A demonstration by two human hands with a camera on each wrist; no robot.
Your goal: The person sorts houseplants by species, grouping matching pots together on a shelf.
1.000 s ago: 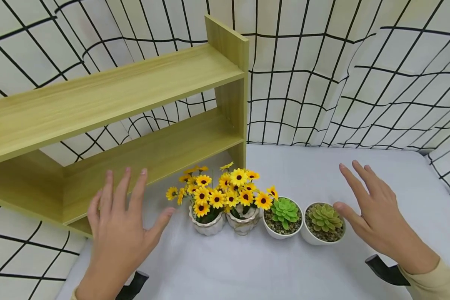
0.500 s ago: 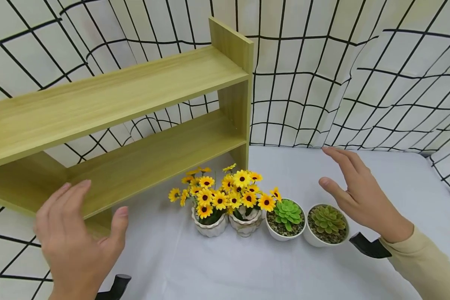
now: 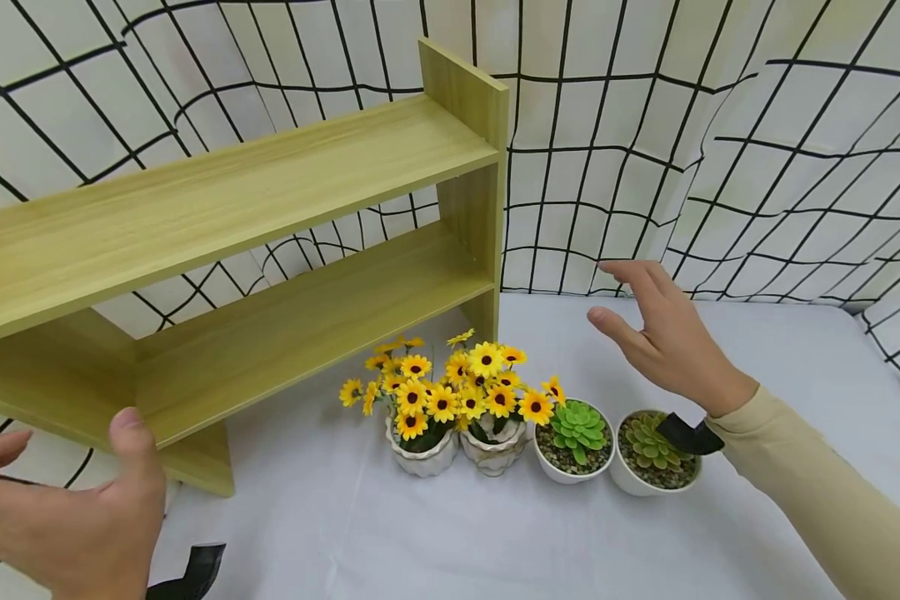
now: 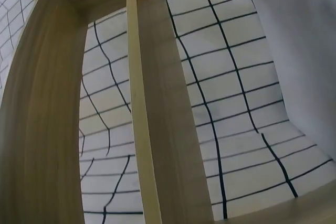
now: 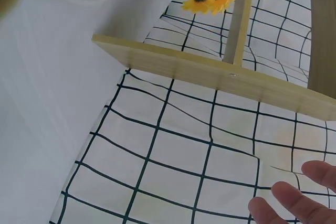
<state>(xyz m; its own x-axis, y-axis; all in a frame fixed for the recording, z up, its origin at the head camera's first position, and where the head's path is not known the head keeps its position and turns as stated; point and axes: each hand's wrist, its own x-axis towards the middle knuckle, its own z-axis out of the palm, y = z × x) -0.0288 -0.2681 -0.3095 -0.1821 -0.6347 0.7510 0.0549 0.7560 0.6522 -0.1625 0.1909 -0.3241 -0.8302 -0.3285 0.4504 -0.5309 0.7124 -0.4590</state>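
Observation:
A two-tier wooden shelf [image 3: 270,196] stands across the left and middle of the head view. My left hand [image 3: 75,517] is low at the left, beside the shelf's left end, thumb spread and nothing held. In the left wrist view the shelf boards [image 4: 144,103] show, but no fingers. My right hand [image 3: 671,337] hovers behind the potted succulents, to the right of the shelf's right side panel [image 3: 487,192], with thumb and fingers apart. Its fingertips [image 5: 289,195] reach into the right wrist view, apart from that panel.
Two pots of yellow artificial flowers [image 3: 420,400] [image 3: 498,396] stand before the shelf's right end. Beside them are a bright green succulent [image 3: 579,429] and a duller green succulent [image 3: 656,442], partly covered by the right wrist's black mount. A white cloth [image 3: 420,542] lies beneath; grid-patterned curtains [image 3: 592,117] surround everything.
My left hand has moved left and down, away from in front of the shelf. My right hand has travelled left and farther forward, toward the shelf's right end. The pots stay put.

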